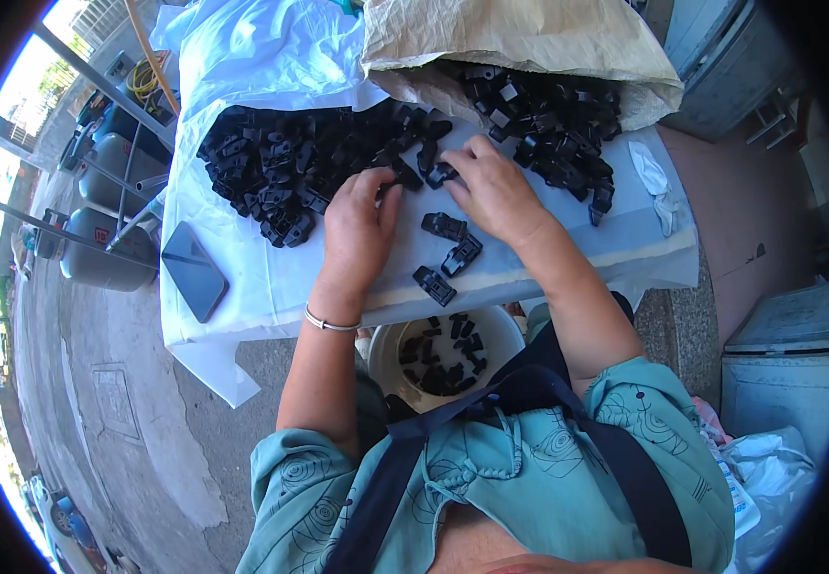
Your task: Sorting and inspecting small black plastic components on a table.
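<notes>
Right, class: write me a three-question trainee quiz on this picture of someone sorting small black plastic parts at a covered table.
1. True or false: the white bucket below the table edge holds some black parts.
2. Which lies on the white cover left of the left hand? A) a dark phone B) scissors C) a cup
3. Fill in: the right hand reaches toward the parts spilling from the tan ____.

Key: 1 true; 2 A; 3 sack.
</notes>
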`<state>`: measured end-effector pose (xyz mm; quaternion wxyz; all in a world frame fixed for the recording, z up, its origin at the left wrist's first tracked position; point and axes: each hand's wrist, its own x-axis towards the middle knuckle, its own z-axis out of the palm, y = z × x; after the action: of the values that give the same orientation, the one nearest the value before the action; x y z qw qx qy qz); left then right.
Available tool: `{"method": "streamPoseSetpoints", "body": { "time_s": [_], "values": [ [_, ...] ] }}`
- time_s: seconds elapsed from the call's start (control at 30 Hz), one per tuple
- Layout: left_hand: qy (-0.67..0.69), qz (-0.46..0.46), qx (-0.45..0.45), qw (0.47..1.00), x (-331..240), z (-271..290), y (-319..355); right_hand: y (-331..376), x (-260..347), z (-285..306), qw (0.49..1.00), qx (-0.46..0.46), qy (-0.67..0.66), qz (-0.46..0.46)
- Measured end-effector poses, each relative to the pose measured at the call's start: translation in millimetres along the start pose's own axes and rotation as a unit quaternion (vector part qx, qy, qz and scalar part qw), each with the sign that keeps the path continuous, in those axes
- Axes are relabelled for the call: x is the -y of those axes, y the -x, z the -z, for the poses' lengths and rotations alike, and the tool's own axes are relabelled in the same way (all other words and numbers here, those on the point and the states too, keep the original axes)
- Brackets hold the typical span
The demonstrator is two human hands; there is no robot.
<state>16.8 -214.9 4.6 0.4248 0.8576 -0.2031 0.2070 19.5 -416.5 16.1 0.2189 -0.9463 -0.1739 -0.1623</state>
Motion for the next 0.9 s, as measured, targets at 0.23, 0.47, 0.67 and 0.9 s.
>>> {"method": "streamPoseSetpoints", "body": {
  "time_s": [0.23,0.47,0.67,0.9],
  "values": [
    [-0.146,0.081,0.046,0.985,7,9,5,15,-2,11,0.991,0.091,-0.101,0.009],
    [-0.058,0.061,0.088,0.993,-1,12,11,15,6,-4,0.989,-0.034,-0.138,0.036],
    [0.015,0.019,0.123,0.992,4,7,13,18,12,-9,0.964,0.016,-0.23,0.134],
    [0.069,0.036,0.119,0.99,11,7,15,36,35,5,0.989,0.034,-0.041,0.137]
  ]
}}
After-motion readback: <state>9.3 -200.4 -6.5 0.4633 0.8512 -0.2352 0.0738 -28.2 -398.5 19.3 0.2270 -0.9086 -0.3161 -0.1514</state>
